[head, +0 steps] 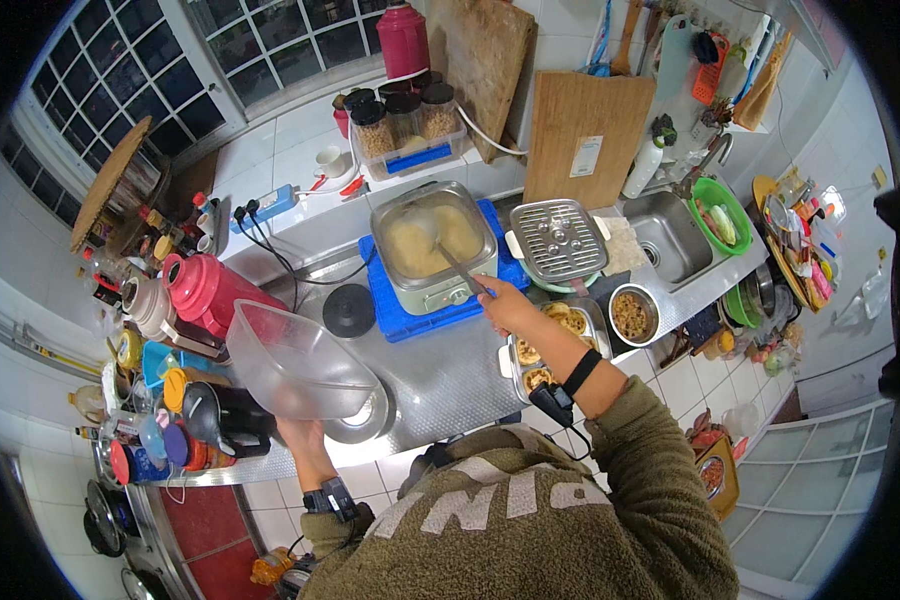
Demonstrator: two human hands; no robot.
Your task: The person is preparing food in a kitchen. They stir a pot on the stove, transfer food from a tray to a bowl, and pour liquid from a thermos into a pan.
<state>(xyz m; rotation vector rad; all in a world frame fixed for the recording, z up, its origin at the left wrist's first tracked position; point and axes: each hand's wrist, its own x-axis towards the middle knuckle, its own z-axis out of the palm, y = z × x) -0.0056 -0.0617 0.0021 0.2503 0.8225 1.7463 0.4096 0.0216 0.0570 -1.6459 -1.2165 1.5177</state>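
My left hand [298, 427] holds a clear plastic container [289, 356] from below, tilted over the left of the steel counter. My fingers show blurred through its wall, and I see nothing inside it. My right hand [504, 304] grips the handle of a long utensil [456, 262]. The utensil's far end dips into pale yellow food in a square electric cooker [418, 298], so its head is hidden. Under the cooker is a blue plastic base [390, 311]. Below my right forearm sits a sectioned metal tray [600, 341] of browned food rounds.
A slotted metal steamer tray [559, 240] stands right of the cooker, near a pot of chopped filling [634, 315]. Behind are a wooden cutting board [585, 135] and the sink [667, 244]. A black lid [349, 310], power cords [274, 255] and a pink thermos [214, 289] lie leftward.
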